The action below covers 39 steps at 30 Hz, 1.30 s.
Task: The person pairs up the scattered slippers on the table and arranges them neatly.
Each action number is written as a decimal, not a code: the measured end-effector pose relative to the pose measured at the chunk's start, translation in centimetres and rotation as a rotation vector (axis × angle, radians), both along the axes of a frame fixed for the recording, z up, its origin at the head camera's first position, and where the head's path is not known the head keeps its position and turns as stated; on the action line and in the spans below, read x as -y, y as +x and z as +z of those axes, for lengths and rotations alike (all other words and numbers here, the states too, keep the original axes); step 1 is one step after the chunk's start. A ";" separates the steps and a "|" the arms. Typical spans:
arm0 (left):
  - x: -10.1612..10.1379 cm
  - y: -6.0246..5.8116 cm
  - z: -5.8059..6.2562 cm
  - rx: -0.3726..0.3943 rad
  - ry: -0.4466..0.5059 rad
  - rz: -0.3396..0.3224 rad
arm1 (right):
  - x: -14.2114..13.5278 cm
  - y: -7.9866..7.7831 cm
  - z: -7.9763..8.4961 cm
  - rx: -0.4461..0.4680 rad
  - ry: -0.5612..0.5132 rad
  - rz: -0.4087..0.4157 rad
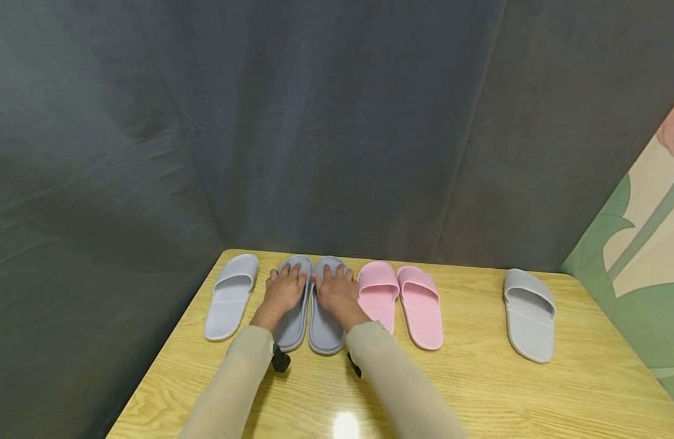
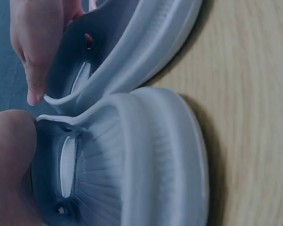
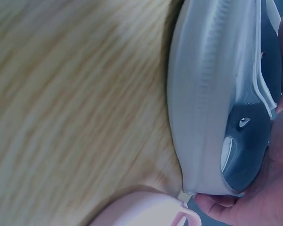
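Note:
Two dark grey slippers, a left one [image 1: 290, 335] and a right one [image 1: 324, 335], lie side by side near the table's back edge, toes to the back. My left hand [image 1: 284, 290] grips the strap of the left slipper from above, thumb on its inner side. Over the other strap, my right hand [image 1: 335, 294] holds on the same way, with fingers [image 3: 217, 203] bent at its outer side. In the left wrist view both straps show, and the sides of the slippers [image 2: 137, 155] meet near the thumbs. The palms hide much of the straps in the head view.
Left of the hands lies a single pale grey slipper [image 1: 229, 305]. A pink pair, one slipper [image 1: 377, 299] beside the other [image 1: 421, 311], is close on the right. Another light grey slipper [image 1: 530, 323] lies farther right. A dark curtain [image 1: 337, 134] hangs behind the wooden table [image 1: 468, 390].

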State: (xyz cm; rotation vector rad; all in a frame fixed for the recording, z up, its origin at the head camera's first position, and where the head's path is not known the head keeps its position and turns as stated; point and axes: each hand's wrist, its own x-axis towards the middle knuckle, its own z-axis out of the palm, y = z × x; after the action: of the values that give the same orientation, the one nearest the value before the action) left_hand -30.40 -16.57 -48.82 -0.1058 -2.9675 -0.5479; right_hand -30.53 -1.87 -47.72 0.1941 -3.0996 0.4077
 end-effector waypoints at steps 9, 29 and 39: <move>0.0 -0.6 1.1 0.003 -0.051 -0.033 | -0.5 -0.6 0.7 -0.034 -0.009 0.020; 0.2 -0.5 0.8 -0.001 -0.051 -0.011 | -0.5 -0.6 1.0 0.009 -0.007 0.048; 0.0 -0.3 1.5 0.073 -0.019 0.005 | -1.0 0.1 1.6 0.003 0.038 0.063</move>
State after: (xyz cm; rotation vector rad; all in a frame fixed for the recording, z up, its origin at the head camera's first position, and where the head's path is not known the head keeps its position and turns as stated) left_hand -30.68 -16.59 -47.34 -0.0818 -3.0431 -0.5349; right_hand -30.45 -0.86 -46.13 0.2932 -3.1125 0.3502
